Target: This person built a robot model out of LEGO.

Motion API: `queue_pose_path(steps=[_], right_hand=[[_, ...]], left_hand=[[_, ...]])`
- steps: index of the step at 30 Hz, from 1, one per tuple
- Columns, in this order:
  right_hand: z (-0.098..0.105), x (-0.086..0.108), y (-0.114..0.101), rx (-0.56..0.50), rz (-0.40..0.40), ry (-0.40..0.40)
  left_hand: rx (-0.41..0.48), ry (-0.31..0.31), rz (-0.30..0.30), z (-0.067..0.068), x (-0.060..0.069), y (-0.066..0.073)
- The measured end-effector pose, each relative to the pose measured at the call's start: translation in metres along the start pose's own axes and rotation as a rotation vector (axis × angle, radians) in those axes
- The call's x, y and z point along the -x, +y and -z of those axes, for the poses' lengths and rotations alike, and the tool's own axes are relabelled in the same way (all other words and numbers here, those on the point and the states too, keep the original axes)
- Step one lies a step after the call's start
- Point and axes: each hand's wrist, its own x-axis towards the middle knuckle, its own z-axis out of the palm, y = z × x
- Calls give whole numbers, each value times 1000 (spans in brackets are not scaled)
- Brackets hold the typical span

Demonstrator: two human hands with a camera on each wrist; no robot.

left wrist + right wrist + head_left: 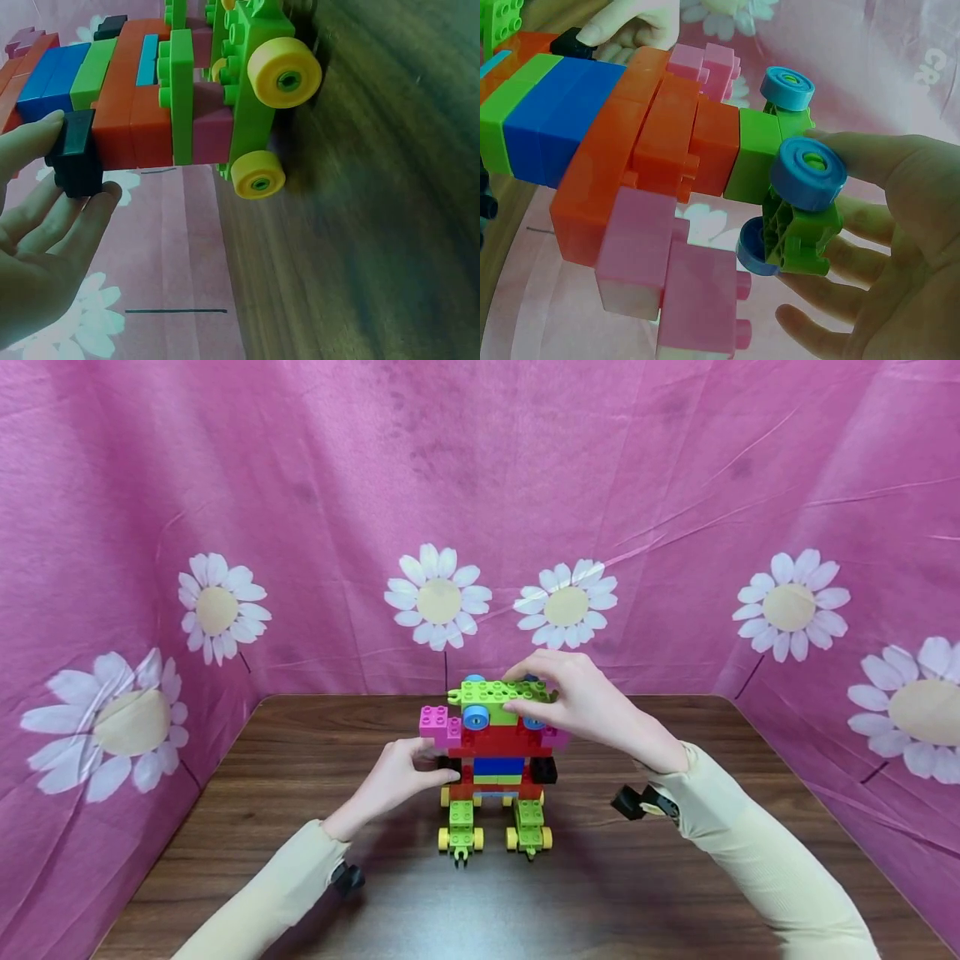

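A figure of toy building bricks [491,743] stands upright on the table in front of me. On its top sits a green wheeled base [483,692] with blue wheels [808,174]. My right hand [583,697] holds that base at its right end, thumb in front and fingers behind. With thumb and fingers, my left hand [393,779] pinches a black brick [77,154] on the figure's left side. Pink bricks [699,296] stick out as stepped arms. Below, green wheeled feet [262,75] with yellow wheels rest on the wood.
The brown wooden table [300,777] runs back to a pink cloth [337,485] printed with white daisies, which hangs behind and at both sides. Black devices [637,802] are strapped at both wrists over cream sleeves [757,852].
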Motion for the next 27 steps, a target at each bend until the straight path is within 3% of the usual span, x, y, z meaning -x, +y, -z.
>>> queue_pose_path(steps=[14, 21, 27], right_hand=[[-9, -28, 31, -14, -76, -14], [-10, -36, 37, -15, -108, -26], [-11, -35, 41, -27, -97, -8]], left_hand=[[1, 95, 37, -3, -35, -15], [10, 91, 53, -2, -46, -19], [12, 80, 55, -1, -48, -22]])
